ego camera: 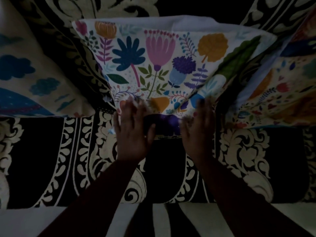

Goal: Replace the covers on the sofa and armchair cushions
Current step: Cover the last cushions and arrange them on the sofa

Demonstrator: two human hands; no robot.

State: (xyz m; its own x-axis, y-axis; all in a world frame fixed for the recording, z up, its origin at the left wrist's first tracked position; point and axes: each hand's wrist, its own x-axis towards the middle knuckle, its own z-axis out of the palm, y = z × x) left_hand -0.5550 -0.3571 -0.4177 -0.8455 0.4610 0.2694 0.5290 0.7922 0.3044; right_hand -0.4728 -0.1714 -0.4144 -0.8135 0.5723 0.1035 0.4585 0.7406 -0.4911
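A cushion in a white cover printed with bright flowers (pixel 159 57) leans against the sofa back at the centre, with plain white fabric (pixel 171 23) showing along its top edge. My left hand (pixel 132 132) lies flat on the cushion's lower left edge, fingers spread and blurred. My right hand (pixel 199 130) lies flat on the lower right edge, fingers spread too. Neither hand closes around the fabric. The cushion's bottom edge between my hands is in deep shadow.
A cream cushion with blue clouds (pixel 34 74) leans at the left. Another floral cushion (pixel 280 93) leans at the right, touching the centre one. The sofa seat (pixel 239 159) is black with cream scroll patterns. A striped surface (pixel 171 219) lies below its front edge.
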